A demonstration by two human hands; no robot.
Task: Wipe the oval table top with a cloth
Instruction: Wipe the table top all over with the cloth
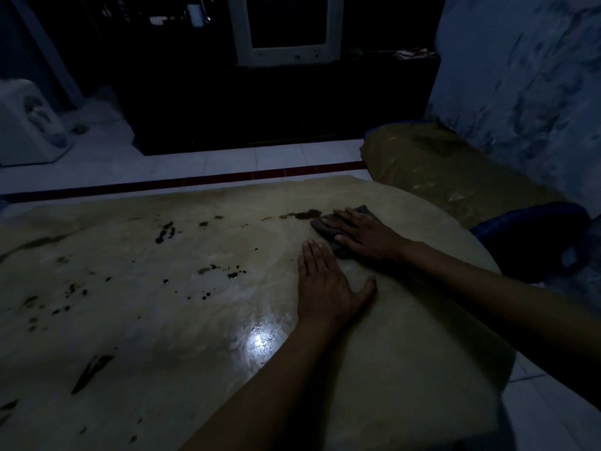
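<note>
The oval table top [136, 320] is tan and glossy, with dark spots and smears scattered over its left and middle. A dark cloth [325, 225] lies on the far right part of the table, beside a dark wet streak [304, 215]. My right hand [364, 234] presses flat on the cloth with its fingers spread. Just in front of the cloth, my left hand [325, 283] rests palm down on the bare table, holding nothing.
A tan cushion [432, 164] and a dark blue bag [536, 236] lie on the floor to the right of the table. A dark cabinet [260, 102] carries a white monitor [286, 30]. A white appliance [29, 125] stands at far left.
</note>
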